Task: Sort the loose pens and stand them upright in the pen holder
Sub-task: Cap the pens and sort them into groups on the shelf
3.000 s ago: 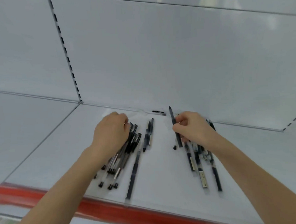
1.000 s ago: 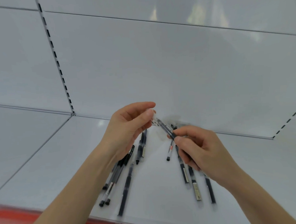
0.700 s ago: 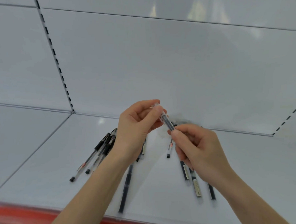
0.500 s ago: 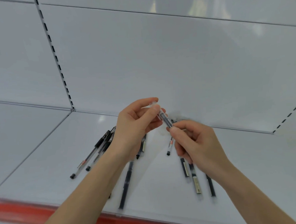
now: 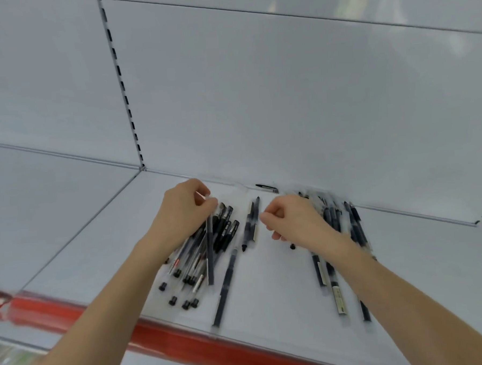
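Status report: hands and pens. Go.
Left hand pinches one pen at left pile. Right hand curled, empty. Pen holder not in view.

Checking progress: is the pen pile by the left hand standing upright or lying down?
Lying down: the pen pile lies flat on the shelf by the left hand; no pen holder is in view.

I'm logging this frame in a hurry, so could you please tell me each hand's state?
Left hand: closed, pinching a pen.
Right hand: fingers curled, nothing visible in it.
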A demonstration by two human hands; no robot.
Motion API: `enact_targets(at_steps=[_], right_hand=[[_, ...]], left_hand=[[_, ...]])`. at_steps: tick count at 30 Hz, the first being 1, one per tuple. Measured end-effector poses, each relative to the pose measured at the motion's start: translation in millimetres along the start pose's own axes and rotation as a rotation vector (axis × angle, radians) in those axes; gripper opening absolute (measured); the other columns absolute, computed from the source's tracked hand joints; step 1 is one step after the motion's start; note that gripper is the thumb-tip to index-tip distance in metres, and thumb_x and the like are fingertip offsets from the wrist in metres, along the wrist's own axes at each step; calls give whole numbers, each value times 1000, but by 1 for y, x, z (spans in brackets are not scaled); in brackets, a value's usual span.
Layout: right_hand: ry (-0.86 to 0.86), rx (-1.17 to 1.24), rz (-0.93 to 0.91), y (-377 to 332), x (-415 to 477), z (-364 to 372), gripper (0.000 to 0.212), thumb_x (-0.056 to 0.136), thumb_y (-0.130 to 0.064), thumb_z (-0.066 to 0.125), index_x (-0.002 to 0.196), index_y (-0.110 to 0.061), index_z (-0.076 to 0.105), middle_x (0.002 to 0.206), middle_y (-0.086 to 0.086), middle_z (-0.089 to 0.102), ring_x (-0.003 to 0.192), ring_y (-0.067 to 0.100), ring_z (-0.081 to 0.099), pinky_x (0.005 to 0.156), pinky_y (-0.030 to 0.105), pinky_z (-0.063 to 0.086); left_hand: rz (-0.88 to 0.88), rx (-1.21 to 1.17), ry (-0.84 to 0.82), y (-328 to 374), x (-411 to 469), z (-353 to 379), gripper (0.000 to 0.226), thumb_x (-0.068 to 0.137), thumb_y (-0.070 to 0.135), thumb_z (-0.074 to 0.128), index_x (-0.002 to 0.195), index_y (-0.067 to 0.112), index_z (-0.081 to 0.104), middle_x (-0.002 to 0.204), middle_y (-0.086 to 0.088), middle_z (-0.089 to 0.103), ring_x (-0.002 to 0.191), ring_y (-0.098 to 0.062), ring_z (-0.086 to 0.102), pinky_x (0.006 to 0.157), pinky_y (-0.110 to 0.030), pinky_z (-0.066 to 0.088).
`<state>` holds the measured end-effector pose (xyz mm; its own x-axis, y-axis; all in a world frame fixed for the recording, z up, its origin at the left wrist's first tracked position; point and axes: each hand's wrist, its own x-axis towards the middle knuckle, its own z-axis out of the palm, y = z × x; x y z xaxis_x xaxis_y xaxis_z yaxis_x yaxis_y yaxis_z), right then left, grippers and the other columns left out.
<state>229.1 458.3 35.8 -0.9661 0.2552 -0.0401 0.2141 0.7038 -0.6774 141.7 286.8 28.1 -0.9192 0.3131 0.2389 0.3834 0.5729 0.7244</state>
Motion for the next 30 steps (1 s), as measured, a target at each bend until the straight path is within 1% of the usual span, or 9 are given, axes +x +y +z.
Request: enact_targets(at_steps=[2, 4, 7, 11, 15, 18, 21, 24, 30], right_hand=[[-4, -100, 2, -6, 11, 8, 26, 90, -17, 53, 91, 8, 61, 86, 20, 69, 67, 18, 67, 73, 42, 55], [-43, -208, 1, -11, 19, 13, 25, 88, -15, 54, 83, 8, 58, 86, 23, 67, 80, 33, 65, 68, 36, 49], [-102, -303, 19, -12, 25, 14, 32, 87, -13, 53, 59, -11, 37, 61, 8, 50, 61, 25, 52, 50, 26, 35], [-175, -305, 78, -11, 25, 6, 22, 83, -9, 54, 66, -11, 40, 62, 5, 40, 55, 20, 39, 54, 28, 33], [-191, -443, 37, -14, 20, 7, 40, 79, -6, 54, 57, -15, 22, 55, 0, 25, 47, 15, 24, 45, 25, 17], [-176, -453, 43, -15, 15, 7, 40, 79, -6, 54, 56, -14, 23, 55, 1, 28, 47, 14, 26, 43, 25, 19], [-119, -243, 99, -6, 8, -2, 34, 78, -5, 55, 53, -9, 33, 51, 4, 30, 46, 16, 28, 45, 23, 22], [3, -5, 120, 6, -1, -14, 23, 79, -7, 57, 89, 14, 60, 71, 26, 60, 61, 18, 46, 60, 25, 37], [73, 110, 80, 19, -18, -28, 12, 83, -13, 57, 94, -16, 55, 71, -9, 58, 59, 4, 54, 61, 18, 48]], left_hand=[[4, 73, -8, -6, 0, 0, 13, 85, 23, 60, 90, 12, 64, 77, 3, 58, 76, -13, 53, 64, -19, 34], [-3, 145, -50, -10, 1, -2, 19, 85, 24, 60, 91, 8, 67, 84, -1, 61, 80, -15, 53, 69, -21, 34], [-14, 196, -104, -15, 2, -1, 24, 86, 28, 59, 92, 6, 68, 91, -7, 64, 86, -20, 55, 72, -24, 36], [6, 198, -88, -15, 5, 3, 27, 87, 30, 57, 94, 6, 67, 92, -9, 64, 87, -22, 56, 72, -25, 36], [40, 213, -90, -8, 19, 10, 25, 87, 26, 56, 101, 8, 66, 103, -9, 63, 97, -25, 56, 79, -27, 39], [73, 255, -151, 1, 33, 17, 28, 87, 23, 56, 108, 5, 63, 114, -10, 62, 106, -24, 55, 87, -29, 40], [105, 341, -246, 2, 47, 24, 30, 87, 23, 56, 112, 6, 60, 118, -9, 60, 109, -24, 53, 89, -30, 40], [117, 358, -340, 0, 58, 29, 26, 83, 23, 62, 105, 10, 65, 107, -7, 63, 100, -22, 57, 82, -26, 41], [166, 236, -495, 2, 67, 32, 4, 77, 22, 70, 79, 20, 68, 72, 4, 61, 70, -14, 56, 63, -21, 41]])
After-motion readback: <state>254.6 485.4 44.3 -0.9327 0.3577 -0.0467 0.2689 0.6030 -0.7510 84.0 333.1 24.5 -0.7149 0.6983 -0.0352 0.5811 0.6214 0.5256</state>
